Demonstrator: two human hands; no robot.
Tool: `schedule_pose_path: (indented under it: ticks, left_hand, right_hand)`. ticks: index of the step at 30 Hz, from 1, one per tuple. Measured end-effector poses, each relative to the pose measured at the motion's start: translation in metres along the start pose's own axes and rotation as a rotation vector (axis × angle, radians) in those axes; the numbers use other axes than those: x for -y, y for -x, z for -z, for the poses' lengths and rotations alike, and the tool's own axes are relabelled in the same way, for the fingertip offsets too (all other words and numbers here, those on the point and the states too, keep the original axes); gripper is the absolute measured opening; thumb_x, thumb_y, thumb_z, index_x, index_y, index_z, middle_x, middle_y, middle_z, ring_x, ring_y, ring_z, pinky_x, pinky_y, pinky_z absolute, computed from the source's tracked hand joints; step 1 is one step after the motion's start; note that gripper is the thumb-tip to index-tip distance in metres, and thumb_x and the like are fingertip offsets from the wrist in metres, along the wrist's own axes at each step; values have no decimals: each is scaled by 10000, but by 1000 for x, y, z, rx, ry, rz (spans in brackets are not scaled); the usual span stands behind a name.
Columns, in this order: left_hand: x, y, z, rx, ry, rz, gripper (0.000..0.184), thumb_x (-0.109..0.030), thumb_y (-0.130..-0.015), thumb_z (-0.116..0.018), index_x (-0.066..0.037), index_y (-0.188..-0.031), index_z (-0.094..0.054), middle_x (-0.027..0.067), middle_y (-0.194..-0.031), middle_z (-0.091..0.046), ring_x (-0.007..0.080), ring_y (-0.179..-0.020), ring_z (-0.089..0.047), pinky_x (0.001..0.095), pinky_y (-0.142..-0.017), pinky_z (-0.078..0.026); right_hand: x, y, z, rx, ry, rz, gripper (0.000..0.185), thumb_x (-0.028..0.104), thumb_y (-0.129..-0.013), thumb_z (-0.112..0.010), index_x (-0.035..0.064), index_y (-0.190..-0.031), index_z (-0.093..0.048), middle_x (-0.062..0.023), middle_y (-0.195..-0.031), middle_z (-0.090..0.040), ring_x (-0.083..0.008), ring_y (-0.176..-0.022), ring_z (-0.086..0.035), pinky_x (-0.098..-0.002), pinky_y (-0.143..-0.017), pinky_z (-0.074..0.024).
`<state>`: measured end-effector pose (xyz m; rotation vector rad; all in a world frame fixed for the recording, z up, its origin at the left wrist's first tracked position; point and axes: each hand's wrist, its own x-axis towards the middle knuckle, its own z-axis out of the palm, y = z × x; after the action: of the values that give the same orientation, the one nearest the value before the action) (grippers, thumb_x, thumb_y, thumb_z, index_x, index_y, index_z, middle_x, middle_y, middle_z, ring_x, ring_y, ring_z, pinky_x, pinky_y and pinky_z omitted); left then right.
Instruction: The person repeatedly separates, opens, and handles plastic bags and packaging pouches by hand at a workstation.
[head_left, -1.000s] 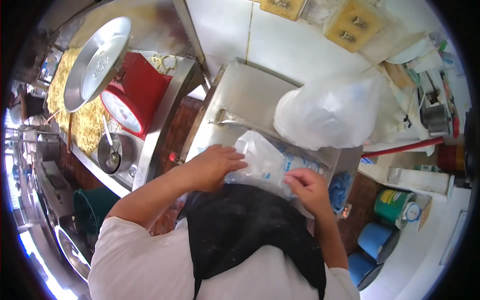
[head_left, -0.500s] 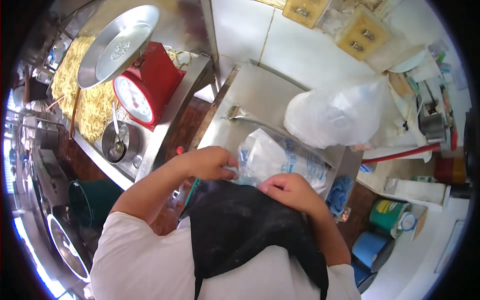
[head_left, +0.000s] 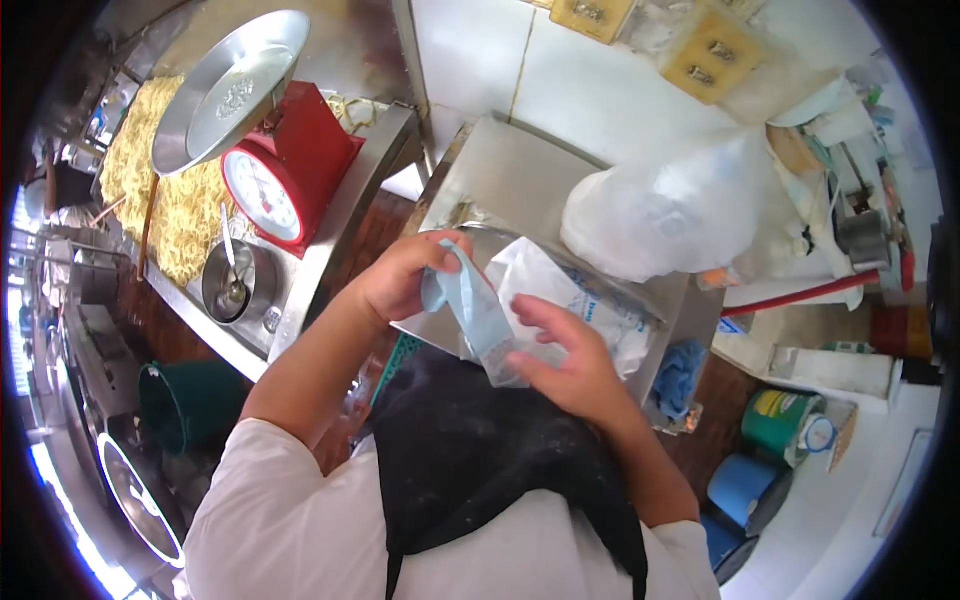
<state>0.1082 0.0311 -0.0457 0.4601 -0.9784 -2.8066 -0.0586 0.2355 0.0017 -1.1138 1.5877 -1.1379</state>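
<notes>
My left hand (head_left: 408,275) pinches the top of a thin pale-blue plastic bag (head_left: 474,312), which hangs down over the front of the steel counter. Beside the bag's lower end is my right hand (head_left: 565,360), its fingers spread apart; whether the thumb touches the plastic I cannot tell. Behind both hands, a white plastic packet with blue print (head_left: 595,310) lies on the steel counter (head_left: 520,175). A large, full-looking white plastic bag (head_left: 665,215) stands farther back on the right.
To the left, a red dial scale (head_left: 290,170) with a metal pan (head_left: 225,100) stands by a heap of yellow noodles (head_left: 140,150). A metal pot (head_left: 245,300) with a spoon sits near the tray's edge. A blue cloth (head_left: 680,375) hangs at the counter's right end.
My left hand has risen, drawing the pale-blue bag up from the counter's front. My right hand has lifted, and its fingers have spread.
</notes>
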Motion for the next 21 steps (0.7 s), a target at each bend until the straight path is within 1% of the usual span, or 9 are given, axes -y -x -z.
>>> schedule_pose_path:
  ticks: [2,5,8,9,12,15,18,19,21]
  left_hand:
    - [-2,-8,2,71,77,-7,187,-198,-814,-590,-38,-909,-598,178,-936,-701,273,-916,-672,361,-859,-496]
    - [10,-12,9,-139,169,-27,430,-418,-865,-610,-72,-1119,-584,195,-1164,-663,310,-986,-657,392,-887,-503]
    - [26,0,-28,-25,423,20,816,-716,-876,-488,-90,-1398,-465,133,-1369,-554,265,-1138,-597,383,-945,-471]
    - [38,5,-28,37,126,25,1045,-881,-802,-348,-92,-1487,-361,115,-1459,-466,237,-1260,-513,387,-994,-433]
    - [57,16,-49,-105,-109,108,754,-638,-900,-559,-77,-1396,-469,75,-1352,-554,179,-1185,-540,355,-943,-444]
    - [53,7,-52,-237,-89,83,457,-423,-931,-646,-64,-1210,-611,38,-1144,-654,133,-1012,-600,314,-853,-474]
    - [36,-4,-56,-316,-256,22,270,-326,-940,-662,-69,-1024,-678,14,-928,-685,103,-824,-616,280,-749,-491]
    - [33,-6,-60,-330,-177,-4,231,-302,-926,-690,-75,-974,-686,13,-845,-679,93,-729,-605,262,-654,-484]
    - [32,-10,-61,-338,-226,-36,240,-312,-924,-694,-77,-969,-682,13,-829,-675,91,-706,-601,257,-636,-482]
  right_hand:
    - [-11,-9,-7,99,-34,-29,265,143,-887,-714,11,-1110,-659,-72,-1032,-692,-123,-927,-616,-300,-826,-488]
    - [-15,-11,-8,23,-172,-111,162,106,-913,-685,-16,-1016,-659,-29,-862,-679,-59,-772,-574,-237,-691,-479]
    - [-16,-9,-8,-60,-207,-90,126,89,-921,-673,-23,-976,-658,-16,-822,-670,-45,-722,-561,-221,-652,-468]
    - [-16,-9,-6,-82,-205,-85,118,85,-922,-670,-25,-965,-658,-14,-815,-667,-43,-712,-558,-218,-644,-465]
    - [-7,-8,-5,-135,-168,-80,104,76,-915,-675,-17,-958,-656,-6,-786,-657,-42,-681,-549,-214,-622,-459]
    - [-2,-7,4,-62,-2,-87,121,87,-906,-691,-14,-963,-655,-1,-765,-653,-38,-671,-550,-217,-619,-463]
    - [0,-5,5,-90,46,-93,159,105,-865,-732,1,-961,-660,-38,-818,-668,-99,-703,-601,-265,-652,-491]
    - [4,-6,5,-201,188,63,176,114,-849,-744,9,-967,-666,-54,-846,-667,-137,-733,-615,-285,-673,-497]
    - [19,-9,5,-422,472,373,211,133,-817,-766,27,-978,-679,-87,-904,-665,-212,-795,-644,-326,-716,-509]
